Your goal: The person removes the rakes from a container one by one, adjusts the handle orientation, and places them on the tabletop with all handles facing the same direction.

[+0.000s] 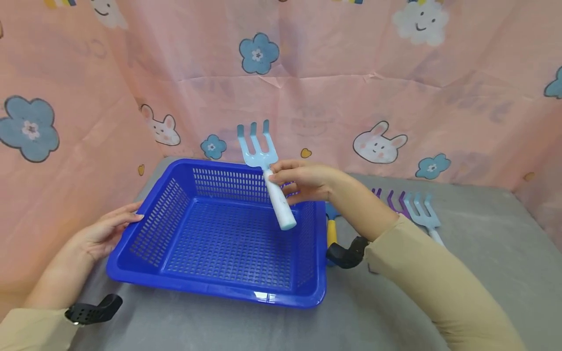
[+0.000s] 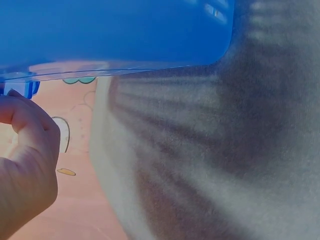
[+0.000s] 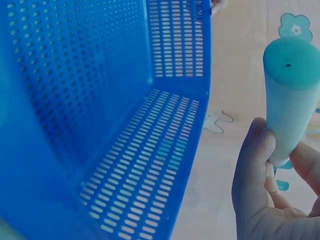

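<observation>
My right hand (image 1: pixel 307 181) holds a small garden hand fork (image 1: pixel 277 199) by the top of its pale handle, between thumb and fingers. Its three light-blue prongs point up and away, above the back right of a blue plastic basket (image 1: pixel 215 292). The right wrist view shows the handle's teal end (image 3: pixel 291 64) toward the camera, with the fingers (image 3: pixel 255 165) around it. My left hand (image 1: pixel 107 231) grips the basket's left rim; in the left wrist view that hand (image 2: pixel 30 150) is under the rim's edge. No item lies inside the basket.
Right of the basket, partly behind my right arm, lie a tool with a yellow handle (image 1: pixel 331 233), a purple fork (image 1: pixel 391 199) and another light-blue fork (image 1: pixel 425 214). They lie on a grey cloth surface (image 1: pixel 491 253). A pink printed curtain (image 1: pixel 316 107) hangs behind.
</observation>
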Demonstrator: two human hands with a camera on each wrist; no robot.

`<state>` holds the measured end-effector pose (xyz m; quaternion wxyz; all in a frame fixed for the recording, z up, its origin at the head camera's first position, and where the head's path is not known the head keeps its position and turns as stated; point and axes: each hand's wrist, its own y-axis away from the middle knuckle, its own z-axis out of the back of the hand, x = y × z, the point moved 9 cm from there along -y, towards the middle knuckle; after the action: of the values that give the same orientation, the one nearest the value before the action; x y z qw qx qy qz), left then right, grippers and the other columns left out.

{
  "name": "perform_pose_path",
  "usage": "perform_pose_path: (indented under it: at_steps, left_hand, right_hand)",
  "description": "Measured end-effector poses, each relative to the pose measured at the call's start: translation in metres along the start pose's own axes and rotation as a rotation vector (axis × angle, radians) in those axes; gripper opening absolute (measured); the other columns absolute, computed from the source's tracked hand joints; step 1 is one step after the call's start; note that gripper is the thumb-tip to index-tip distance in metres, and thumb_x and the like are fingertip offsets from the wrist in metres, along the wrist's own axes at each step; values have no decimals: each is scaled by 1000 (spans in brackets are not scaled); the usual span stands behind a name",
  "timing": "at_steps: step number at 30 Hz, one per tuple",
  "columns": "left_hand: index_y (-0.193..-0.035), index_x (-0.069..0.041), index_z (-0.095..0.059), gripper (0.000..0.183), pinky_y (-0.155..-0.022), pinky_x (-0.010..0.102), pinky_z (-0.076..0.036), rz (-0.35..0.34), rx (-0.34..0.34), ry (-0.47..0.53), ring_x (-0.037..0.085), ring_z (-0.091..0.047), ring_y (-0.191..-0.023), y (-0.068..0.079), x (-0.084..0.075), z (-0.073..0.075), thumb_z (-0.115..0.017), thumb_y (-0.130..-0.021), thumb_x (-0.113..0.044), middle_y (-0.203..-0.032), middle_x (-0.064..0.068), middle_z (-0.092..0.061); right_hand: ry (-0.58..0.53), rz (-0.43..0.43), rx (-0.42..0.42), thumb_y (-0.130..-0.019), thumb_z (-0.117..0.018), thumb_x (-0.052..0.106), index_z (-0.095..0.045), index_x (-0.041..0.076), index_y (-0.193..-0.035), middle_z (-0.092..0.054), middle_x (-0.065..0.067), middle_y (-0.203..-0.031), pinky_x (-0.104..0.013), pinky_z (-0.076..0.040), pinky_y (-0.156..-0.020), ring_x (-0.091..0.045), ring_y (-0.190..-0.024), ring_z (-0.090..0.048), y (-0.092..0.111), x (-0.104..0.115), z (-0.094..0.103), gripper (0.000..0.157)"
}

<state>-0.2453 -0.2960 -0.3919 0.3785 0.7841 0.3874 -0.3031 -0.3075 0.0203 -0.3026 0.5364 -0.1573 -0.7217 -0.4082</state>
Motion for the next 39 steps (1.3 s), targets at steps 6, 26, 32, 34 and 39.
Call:
perform_pose_path:
  at_steps: [6,26,32,34,39]
  left_hand:
    - [-101,-24,-72,33,-72,36,-56,-22,-63,-55,19,-67,-85,-2,0,3,-45,-97,-4,-96,5,-68]
    - [-106,-22,-71,37,-75,36,-56,-29,22,-4,21,-66,-88,-1,-1,0,-40,-98,-3,-99,7,-68]
    - [-109,-20,-70,40,-76,36,-55,-31,88,25,22,-66,-90,0,-1,-6,-36,-99,-2,-101,8,-68]
    - [-110,-20,-69,40,-77,36,-55,-31,105,27,22,-66,-91,-1,-1,-8,-35,-99,-2,-102,8,-67]
    - [-110,-19,-70,40,-77,36,-55,-30,100,34,22,-66,-91,-1,-1,-8,-35,-99,-2,-102,8,-67]
  right_hand:
    - [-13,7,-25,-95,-49,11,-48,11,-102,-47,-3,-99,-33,-48,-74,-20,-84,-52,12,1,17,8]
    - [-8,35,-119,-94,-49,10,-51,11,-100,-50,-3,-96,-33,-49,-71,-18,-84,-54,49,-3,61,6]
    - [-4,41,-108,-95,-49,10,-55,13,-96,-52,-2,-95,-34,-49,-73,-17,-82,-56,58,-5,69,7]
    - [-4,39,-104,-95,-50,11,-56,13,-96,-51,-2,-95,-35,-48,-74,-17,-83,-55,61,-7,71,7]
    - [-12,32,-92,-95,-51,12,-58,14,-94,-51,-2,-96,-36,-49,-76,-19,-87,-55,66,-11,74,7]
